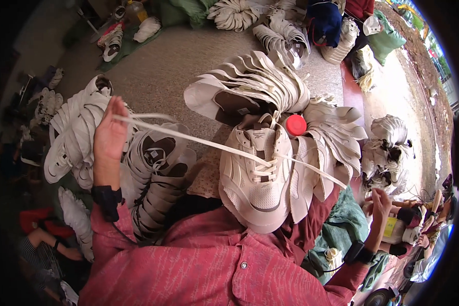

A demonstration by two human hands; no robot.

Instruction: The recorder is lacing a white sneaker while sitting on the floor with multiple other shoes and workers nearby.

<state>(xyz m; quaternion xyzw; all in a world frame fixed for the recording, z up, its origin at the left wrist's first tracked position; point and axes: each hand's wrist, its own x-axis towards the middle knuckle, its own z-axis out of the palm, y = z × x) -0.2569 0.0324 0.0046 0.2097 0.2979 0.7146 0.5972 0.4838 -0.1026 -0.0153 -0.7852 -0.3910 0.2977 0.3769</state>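
While the shoe is facing upward: left hand is grasping its lace.
Right hand: is curling; I cannot tell its hold.

The person's arms are spread wide, one on each side of the torso. The left forearm stands almost upright, bare above a dark-banded left wrist. Its left hand is raised with the inner side of the palm in view, the fingers bent and drawn close together. The right forearm slants up and outward past a right wrist banded likewise. The right hand is lower, well apart from the other, its fingers gathered upward; their exact closure is too small to tell.
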